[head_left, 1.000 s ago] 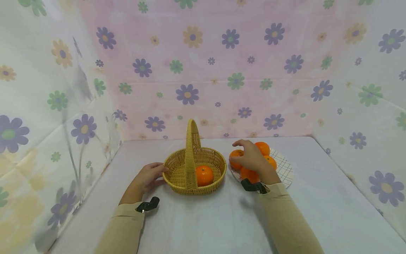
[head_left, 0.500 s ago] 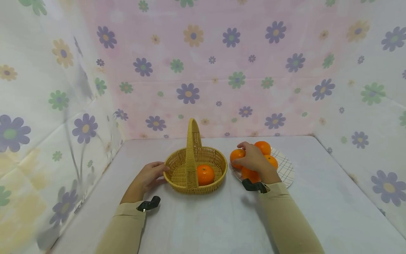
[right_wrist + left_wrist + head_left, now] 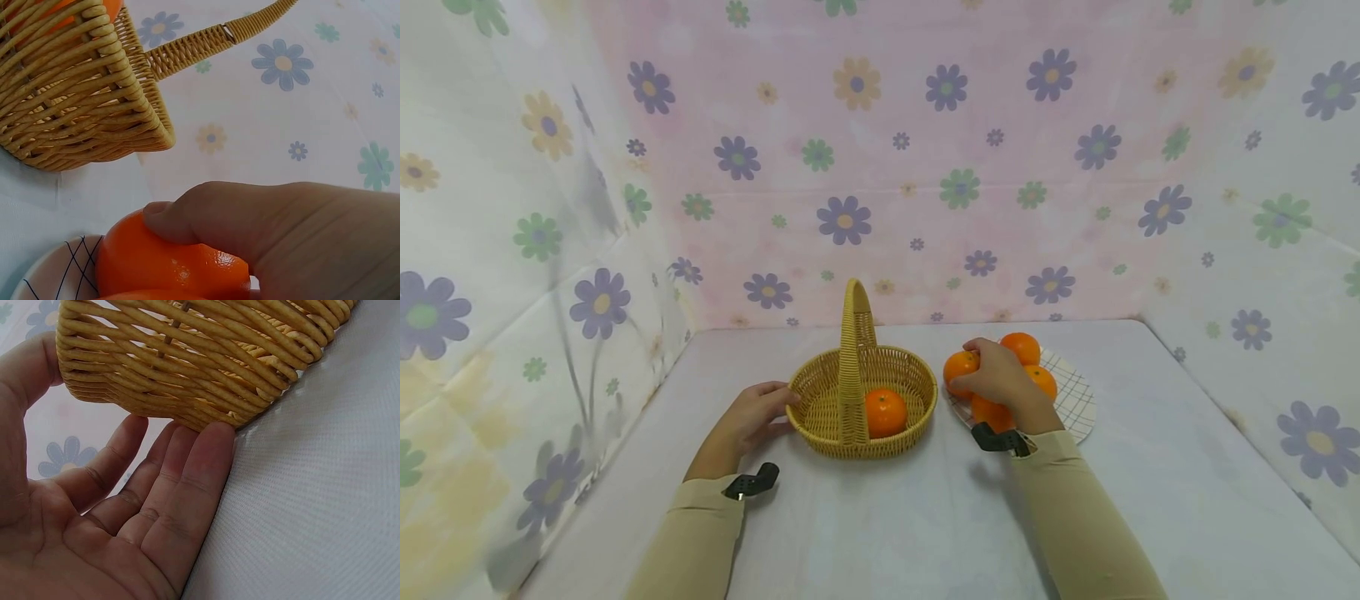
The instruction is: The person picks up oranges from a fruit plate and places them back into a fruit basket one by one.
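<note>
My left hand [image 3: 756,421] holds the near-left end of a yellow wicker basket [image 3: 887,451]. In the left wrist view its thumb is at the rim and the fingertips [image 3: 212,447] touch the woven side low down, near the tabletop. Inside the basket, right of its tall handle [image 3: 850,367], lies one mandarin orange [image 3: 886,414]. On the right, my right hand [image 3: 1000,379] grips another mandarin orange [image 3: 169,262] at the plate's left edge. The thumb presses on its upper side in the right wrist view; the other fingers are mostly hidden there.
A white plate [image 3: 1078,408] with dark crossing lines stands right of the basket. Several more mandarin oranges [image 3: 1021,347] sit on it, partly behind my right hand. Flower-patterned cloth [image 3: 917,192] walls the back and sides of the white-covered table [image 3: 880,533].
My right hand's thumb and fingers have closed from a spread pose onto the left mandarin orange on the plate. The left hand and the basket have stayed in place.
</note>
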The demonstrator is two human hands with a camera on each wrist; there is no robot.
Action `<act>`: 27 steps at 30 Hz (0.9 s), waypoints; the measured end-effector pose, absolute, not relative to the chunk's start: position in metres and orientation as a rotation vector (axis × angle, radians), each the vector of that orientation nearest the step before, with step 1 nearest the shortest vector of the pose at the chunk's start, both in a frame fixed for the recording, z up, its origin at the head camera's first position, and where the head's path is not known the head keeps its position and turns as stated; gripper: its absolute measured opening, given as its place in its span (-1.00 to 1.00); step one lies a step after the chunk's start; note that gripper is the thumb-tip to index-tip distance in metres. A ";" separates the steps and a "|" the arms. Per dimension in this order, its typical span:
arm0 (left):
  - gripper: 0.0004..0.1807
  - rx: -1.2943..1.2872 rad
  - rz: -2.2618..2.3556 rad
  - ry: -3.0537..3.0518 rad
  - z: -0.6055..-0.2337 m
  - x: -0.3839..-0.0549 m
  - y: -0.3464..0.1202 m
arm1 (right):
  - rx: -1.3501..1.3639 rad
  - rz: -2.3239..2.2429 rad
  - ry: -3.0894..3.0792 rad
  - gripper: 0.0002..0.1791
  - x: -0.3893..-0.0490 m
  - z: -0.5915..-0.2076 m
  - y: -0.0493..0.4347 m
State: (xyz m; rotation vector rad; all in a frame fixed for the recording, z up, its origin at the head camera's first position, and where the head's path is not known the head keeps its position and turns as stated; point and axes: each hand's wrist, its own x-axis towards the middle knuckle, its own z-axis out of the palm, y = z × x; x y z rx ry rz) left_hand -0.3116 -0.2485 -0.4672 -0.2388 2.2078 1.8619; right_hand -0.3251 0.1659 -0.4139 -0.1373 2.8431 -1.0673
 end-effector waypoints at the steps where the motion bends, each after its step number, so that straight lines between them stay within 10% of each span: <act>1: -0.39 -0.241 1.862 2.208 -0.467 -0.312 -0.248 | -0.137 -1.066 2.844 -0.14 -0.325 -0.414 0.166; 27: -0.40 -0.267 1.844 2.215 -0.466 -0.311 -0.248 | -0.145 -1.103 2.895 -0.17 -0.324 -0.408 0.166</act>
